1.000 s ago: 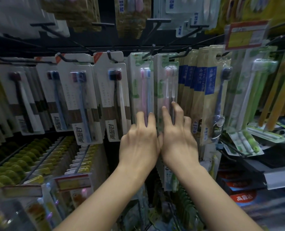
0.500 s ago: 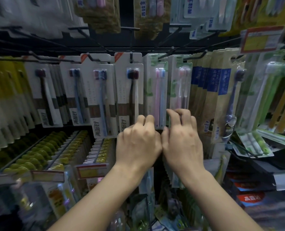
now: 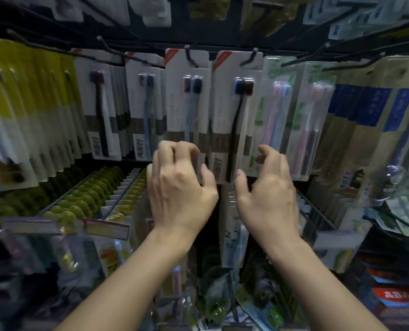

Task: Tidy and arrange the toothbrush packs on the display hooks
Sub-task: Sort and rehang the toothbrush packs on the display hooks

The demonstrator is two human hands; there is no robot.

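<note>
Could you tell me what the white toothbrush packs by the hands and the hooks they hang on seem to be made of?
White toothbrush packs: likely matte printed card behind a clear plastic blister, judging by the glare over the brushes. Hooks: thin, dark, probably coated metal wire, with upturned tips.

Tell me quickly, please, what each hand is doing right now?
Left hand: fingers curled at the foot of a white toothbrush pack; a grip cannot be told.
Right hand: open, holding nothing.

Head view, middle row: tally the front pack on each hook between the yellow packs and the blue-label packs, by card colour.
White-card packs: 4
Green-card packs: 2
Total: 6
</note>
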